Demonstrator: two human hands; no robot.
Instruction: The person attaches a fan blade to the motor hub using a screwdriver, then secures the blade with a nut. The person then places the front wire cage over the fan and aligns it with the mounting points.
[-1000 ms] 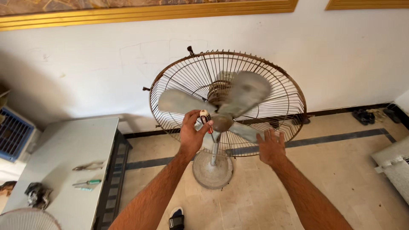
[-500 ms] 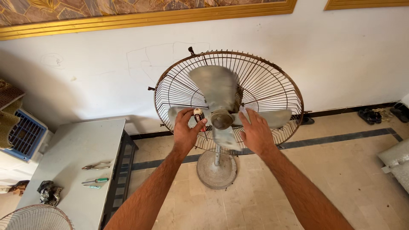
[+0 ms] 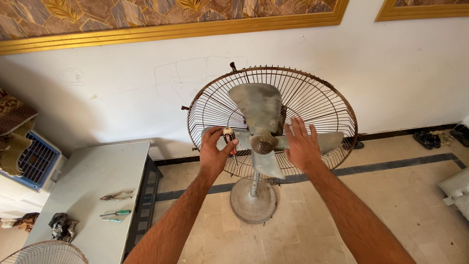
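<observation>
Up close, the left hand (image 3: pixel 213 152) grips a screwdriver (image 3: pixel 229 141) beside the fan blades (image 3: pixel 261 128); the right hand (image 3: pixel 301 145), fingers spread, holds nothing and rests on them. Behind stands the rusty grille (image 3: pixel 317 102); pliers (image 3: pixel 116 196) lie on the table (image 3: pixel 93 171) at left.

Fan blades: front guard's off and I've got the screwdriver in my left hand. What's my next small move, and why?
Probably close the open right hand on a blade to steady it, then bring the left hand with its screwdriver to the hub; it sits just left of it.

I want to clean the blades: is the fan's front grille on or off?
Off. The blades and hub sit bare before the rear grille; the right hand reaches them unobstructed.
</observation>
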